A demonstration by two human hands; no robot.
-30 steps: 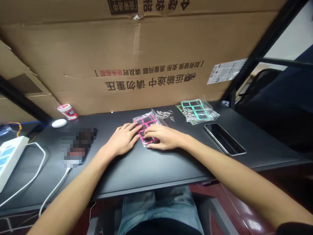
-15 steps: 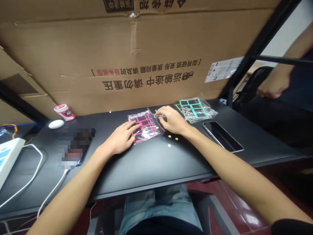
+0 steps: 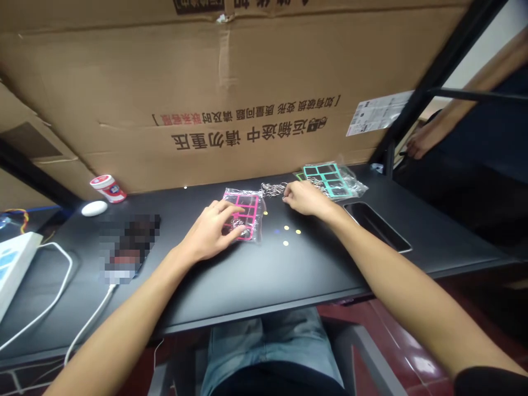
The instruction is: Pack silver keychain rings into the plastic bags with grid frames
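A clear plastic bag with a pink grid frame (image 3: 246,209) lies on the black desk (image 3: 256,275). My left hand (image 3: 210,231) rests on the bag's left part, fingers spread and flat. My right hand (image 3: 304,198) is further right, its fingers curled at a small heap of metal key rings (image 3: 273,190) behind the bag. A second bag with a teal grid frame (image 3: 333,180) and more rings lies to the right of that hand. A few small coloured dots (image 3: 286,234) lie on the desk between my hands.
A dark phone (image 3: 377,226) lies at the right. At the left are a blurred object (image 3: 126,242), a white mouse (image 3: 94,208), a red-white jar (image 3: 108,188) and a white power strip (image 3: 14,264) with cables. A big cardboard box (image 3: 231,93) stands behind. Another person's arm (image 3: 454,115) shows at the far right.
My right hand left the pink bag and moved back right to the key rings. The pink bag turned and shifted slightly under my left hand. Coloured dots are now uncovered.
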